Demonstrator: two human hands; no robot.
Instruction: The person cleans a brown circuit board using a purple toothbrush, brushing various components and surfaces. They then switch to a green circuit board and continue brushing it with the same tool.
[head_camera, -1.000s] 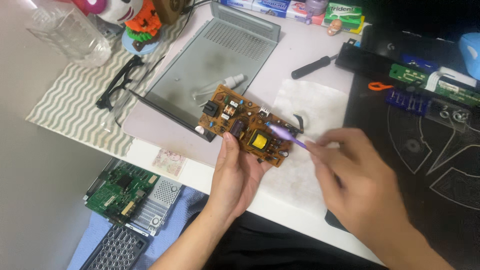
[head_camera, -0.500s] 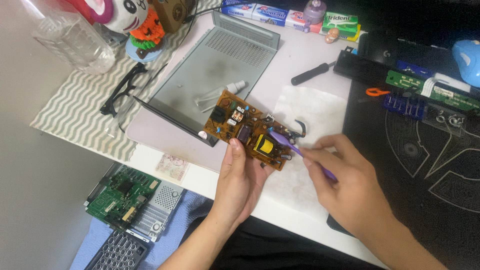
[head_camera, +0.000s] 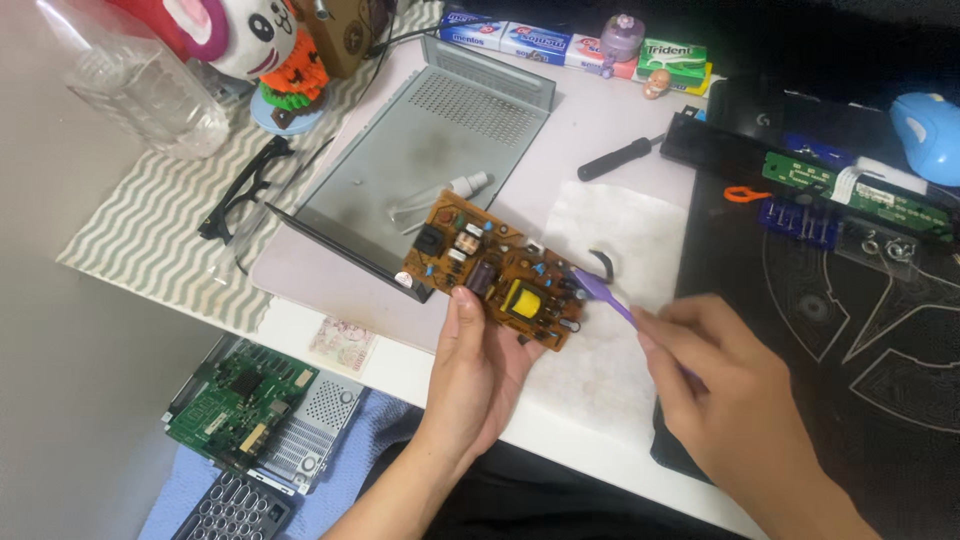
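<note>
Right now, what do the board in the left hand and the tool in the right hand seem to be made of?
Circuit board: likely rigid laminate, matte orange-brown, carrying soldered parts. Brush-like tool: probably plastic, smooth uniform purple. Left hand holds the board; right hand holds the tool.

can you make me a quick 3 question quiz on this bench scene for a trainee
1. True or false: the left hand holds the brown circuit board up off the table.
2. Which thing does the right hand hold against the board's right end?
A. the black-handled screwdriver
B. a purple brush
C. the orange-handled tool
3. Fill in: behind the board lies an open grey metal ____, with a small clear spray bottle in it.

Key
1. True: the thumb rests on the board's near edge and the fingers are under it.
2. B
3. case (a cover or tray)
</note>
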